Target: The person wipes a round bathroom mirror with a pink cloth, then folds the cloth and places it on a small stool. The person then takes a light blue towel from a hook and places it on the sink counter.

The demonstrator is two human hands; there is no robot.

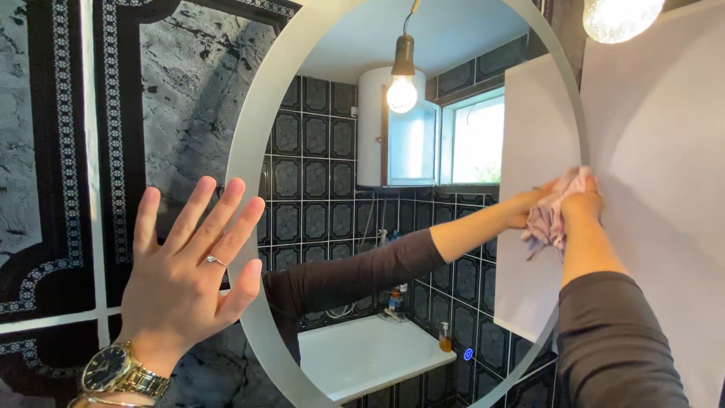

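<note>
A black-and-grey marbled wall panel (189, 83) with patterned white borders fills the left side. A lit bare bulb (619, 17) hangs at the upper right, in front of a plain white wall (664, 151).

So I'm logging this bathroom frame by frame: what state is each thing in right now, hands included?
Left hand: open, fingers spread, flat against the mirror's edge.
Right hand: closed on the cloth.
Cloth: bunched, pressed to the mirror's right rim.
Round mirror: hung on the wall, reflecting the room.
Hanging bulb: lit.
Window, in reflection: bright with daylight.
Bathtub, in reflection: no water visible.
</note>
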